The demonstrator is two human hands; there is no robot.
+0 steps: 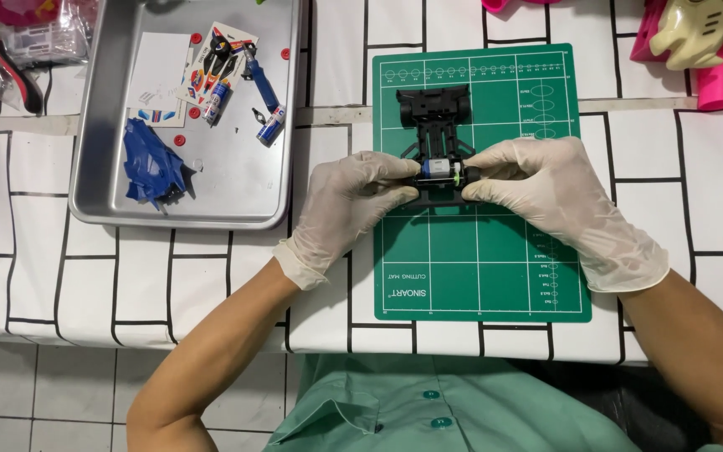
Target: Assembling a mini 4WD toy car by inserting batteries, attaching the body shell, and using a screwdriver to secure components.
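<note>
A black toy car chassis [433,117] lies on a green cutting mat [479,268]. Both of my hands wear pale gloves. My left hand [353,201] grips the near end of the chassis from the left. My right hand [546,188] grips it from the right. Between my fingertips sits a small silver motor [438,170] with a green end, set into the chassis. The near part of the chassis is hidden under my fingers.
A metal tray [236,180] at the left holds a blue car body shell [152,163], a sticker sheet [211,63], two batteries, a blue screwdriver [259,77] and small red parts. Red-handled pliers [2,75] lie far left. Pink and cream toys [696,38] sit at the top right.
</note>
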